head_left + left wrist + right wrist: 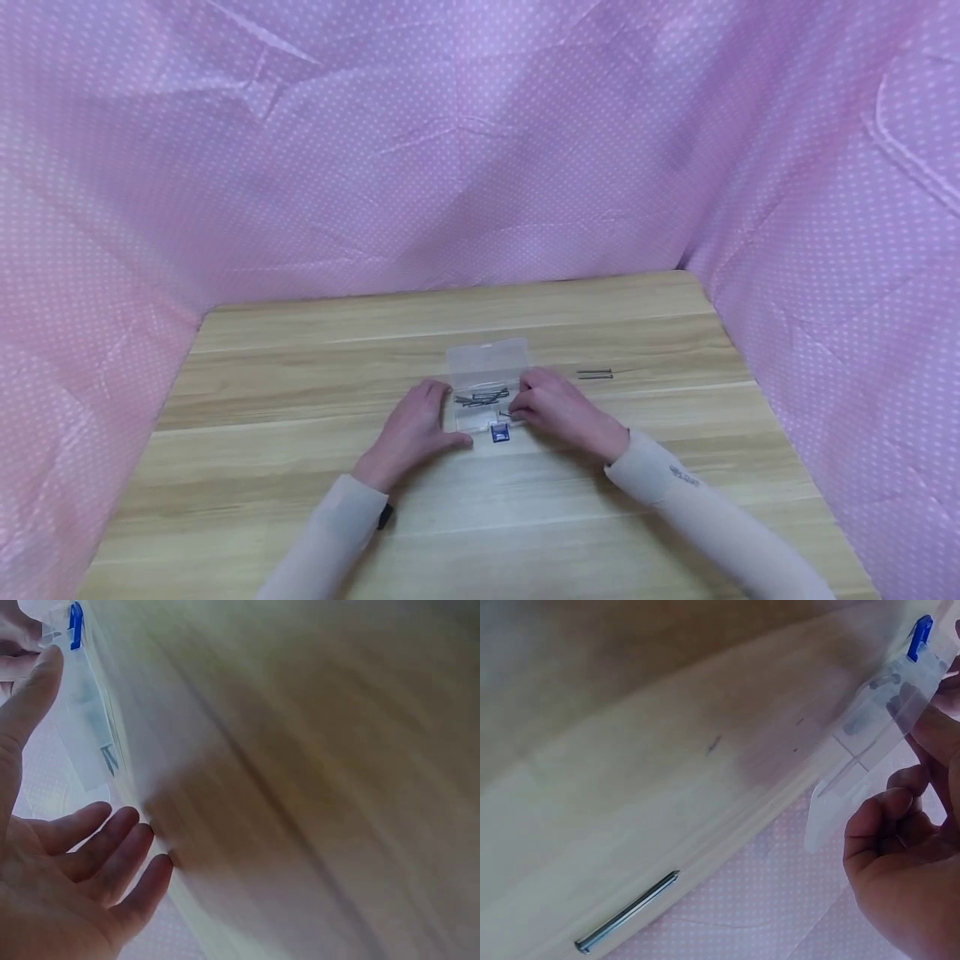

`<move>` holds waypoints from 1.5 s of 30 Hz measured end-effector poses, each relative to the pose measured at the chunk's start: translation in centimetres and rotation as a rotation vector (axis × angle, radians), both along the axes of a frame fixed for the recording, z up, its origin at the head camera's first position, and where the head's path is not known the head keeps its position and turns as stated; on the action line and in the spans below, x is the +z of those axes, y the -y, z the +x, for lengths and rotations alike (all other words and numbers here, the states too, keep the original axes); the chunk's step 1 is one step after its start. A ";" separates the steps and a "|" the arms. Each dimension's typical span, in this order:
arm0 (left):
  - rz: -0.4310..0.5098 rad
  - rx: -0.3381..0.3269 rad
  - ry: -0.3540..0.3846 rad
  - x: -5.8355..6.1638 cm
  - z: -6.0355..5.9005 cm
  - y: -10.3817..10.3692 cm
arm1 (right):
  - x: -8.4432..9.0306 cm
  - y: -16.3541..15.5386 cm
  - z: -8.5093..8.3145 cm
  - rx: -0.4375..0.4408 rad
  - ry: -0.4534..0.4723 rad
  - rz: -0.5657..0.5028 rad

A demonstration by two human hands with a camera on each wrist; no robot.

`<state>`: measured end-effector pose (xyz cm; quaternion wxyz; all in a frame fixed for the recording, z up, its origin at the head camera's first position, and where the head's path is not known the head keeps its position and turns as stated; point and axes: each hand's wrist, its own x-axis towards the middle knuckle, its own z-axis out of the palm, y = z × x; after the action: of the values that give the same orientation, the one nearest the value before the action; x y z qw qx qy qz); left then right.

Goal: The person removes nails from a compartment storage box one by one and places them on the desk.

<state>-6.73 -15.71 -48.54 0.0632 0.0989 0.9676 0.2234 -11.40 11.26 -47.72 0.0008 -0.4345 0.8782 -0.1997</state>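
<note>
- Resting on the wooden table (300, 467), the left hand (411, 432) lies fingers relaxed and apart, touching the clear box's (486, 392) left end.
- The right hand (558, 412) curls on the box's right end; whether it pinches a nail is unclear.
- Nails inside (480, 397) lie left-right.
- Farther right, two loose nails (596, 375) lie nearer the right hand.

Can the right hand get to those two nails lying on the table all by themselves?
Probably yes. The two loose nails lie on the bare wooden table just beyond the right hand, with nothing between them. That hand is at the clear plastic box, so it would have to let go first.
</note>
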 end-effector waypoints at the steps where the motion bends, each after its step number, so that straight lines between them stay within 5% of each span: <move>1: -0.013 -0.002 -0.003 0.0 -0.1 -0.1 | 0.0 0.1 -0.1 0.005 -0.003 0.009; 13: -0.065 -0.012 -0.053 -0.4 -0.7 -0.5 | 0.0 0.7 -1.1 0.121 -0.097 0.068; 21: -0.091 -0.014 -0.029 -0.3 -1.3 -0.9 | -0.1 0.8 -1.2 0.113 -0.066 0.080; 27: -0.024 0.012 0.037 0.0 -1.6 -0.7 | -0.2 1.1 -1.3 0.139 -0.116 0.091; 36: 0.031 0.009 0.038 0.0 -1.8 -0.2 | 0.3 1.7 -0.9 0.142 -0.231 0.277; 45: 0.029 0.002 0.032 -0.4 -2.2 0.0 | 0.1 1.2 -0.9 0.126 -0.270 0.240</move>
<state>-8.89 -15.71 -48.92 0.0769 0.0954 0.9632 0.2392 -12.26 10.06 -47.57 -0.0528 -0.5084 0.8589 -0.0328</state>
